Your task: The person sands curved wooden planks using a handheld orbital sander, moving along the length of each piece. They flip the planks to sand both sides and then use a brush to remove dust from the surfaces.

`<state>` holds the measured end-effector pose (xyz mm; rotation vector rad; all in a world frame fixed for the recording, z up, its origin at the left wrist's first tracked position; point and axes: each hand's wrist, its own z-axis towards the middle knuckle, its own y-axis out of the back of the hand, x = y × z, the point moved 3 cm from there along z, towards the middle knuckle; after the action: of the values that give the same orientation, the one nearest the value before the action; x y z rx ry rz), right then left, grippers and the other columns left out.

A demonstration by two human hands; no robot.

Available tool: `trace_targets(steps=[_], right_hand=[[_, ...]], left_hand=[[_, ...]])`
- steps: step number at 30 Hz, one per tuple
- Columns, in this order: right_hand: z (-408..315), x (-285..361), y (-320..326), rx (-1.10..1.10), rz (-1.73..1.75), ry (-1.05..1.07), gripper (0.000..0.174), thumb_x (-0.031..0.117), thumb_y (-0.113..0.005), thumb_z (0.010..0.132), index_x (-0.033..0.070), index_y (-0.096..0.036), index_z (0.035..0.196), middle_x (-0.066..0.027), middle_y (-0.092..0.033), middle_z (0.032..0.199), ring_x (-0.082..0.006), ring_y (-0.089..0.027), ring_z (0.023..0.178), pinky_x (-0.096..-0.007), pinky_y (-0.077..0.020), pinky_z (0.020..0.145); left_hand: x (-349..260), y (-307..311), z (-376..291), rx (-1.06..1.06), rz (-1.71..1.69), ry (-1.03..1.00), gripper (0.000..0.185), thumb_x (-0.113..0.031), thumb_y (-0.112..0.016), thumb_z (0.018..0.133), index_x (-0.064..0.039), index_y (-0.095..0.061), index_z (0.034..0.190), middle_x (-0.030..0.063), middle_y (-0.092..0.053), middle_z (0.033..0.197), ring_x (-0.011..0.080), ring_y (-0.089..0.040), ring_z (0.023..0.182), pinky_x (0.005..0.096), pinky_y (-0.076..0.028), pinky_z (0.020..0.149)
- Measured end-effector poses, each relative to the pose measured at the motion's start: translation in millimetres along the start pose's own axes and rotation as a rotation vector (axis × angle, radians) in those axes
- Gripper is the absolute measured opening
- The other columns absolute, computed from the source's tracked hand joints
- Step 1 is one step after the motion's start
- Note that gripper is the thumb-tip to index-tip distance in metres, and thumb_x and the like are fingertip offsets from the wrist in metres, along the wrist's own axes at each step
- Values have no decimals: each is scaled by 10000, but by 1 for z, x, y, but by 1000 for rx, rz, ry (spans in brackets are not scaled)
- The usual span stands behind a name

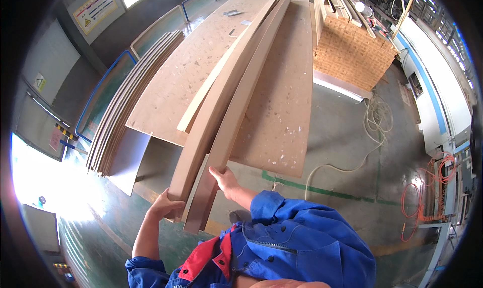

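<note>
Two long brown wood-like beams lie side by side lengthwise on a worktable (279, 110), their near ends jutting past its front edge. My left hand (163, 205) grips the near end of the left beam (205, 125), thumb on its top face and fingers at its outer side. Further up, my right hand (225, 182) holds the right beam (236, 118) from its right side, thumb on top; its lower fingers are hidden. A narrow gap separates the beams near my hands. Left of them lies a thin pale wooden strip (207, 88).
Leaning panels (132, 103) stand at the table's left beside blue rails (102, 84). A large stack of wood pieces (351, 50) is at the back right. A loose hose (339, 169) runs over the floor; orange coiled hoses (409, 212) hang by a machine (426, 88) at right.
</note>
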<state>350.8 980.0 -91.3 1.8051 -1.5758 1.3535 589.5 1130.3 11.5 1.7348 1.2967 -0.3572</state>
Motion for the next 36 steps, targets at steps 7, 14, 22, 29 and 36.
trace_targets(steps=[7, 14, 22, 29, 36], right_hand=[[-26, 28, 19, 19, -213, -70, 671, 459, -759, 1013, -25, -563, 1434, -189, -690, 1293, -312, -659, 1233, -461, -511, 1085], [-24, 71, 31, -48, 115, 273, 802, 494, -620, 1090, -48, -354, 1619, -234, -541, 1541, -313, -477, 1490, -449, -374, 1234], [8, 148, 12, 140, 457, -9, 756, 639, -561, 1074, 53, -483, 1544, -149, -651, 1413, -255, -641, 1280, -408, -490, 1107], [-22, 154, -9, 256, 703, -100, 887, 716, -585, 1020, 96, -416, 1631, -125, -515, 1612, -327, -478, 1473, -479, -361, 1249], [-5, 139, 13, 129, 597, -91, 998, 577, -789, 949, -25, -375, 1629, -172, -438, 1651, -290, -433, 1500, -505, -379, 1230]], left_hand=[[-55, 20, -74, -11, 87, 8, 989, -309, -1000, 657, 20, -533, 1464, 164, -722, 1263, 261, -698, 1180, 403, -555, 1052], [-59, 26, -177, -106, 260, 165, 1101, -325, -1042, 579, -14, -525, 1500, 172, -727, 1314, 277, -707, 1233, 422, -566, 1055], [-44, -36, -297, -262, 163, 180, 1077, -409, -1008, 633, -97, -519, 1539, 181, -739, 1295, 301, -709, 1211, 453, -555, 1057], [10, -79, -325, -432, 524, 165, 947, -525, -818, 858, -236, -421, 1668, 233, -684, 1241, 478, -651, 1177, 567, -526, 1023], [59, -85, -291, -513, 536, -64, 824, -317, -927, 848, -146, -542, 1557, 161, -785, 1187, 206, -747, 1038, 397, -591, 894]])
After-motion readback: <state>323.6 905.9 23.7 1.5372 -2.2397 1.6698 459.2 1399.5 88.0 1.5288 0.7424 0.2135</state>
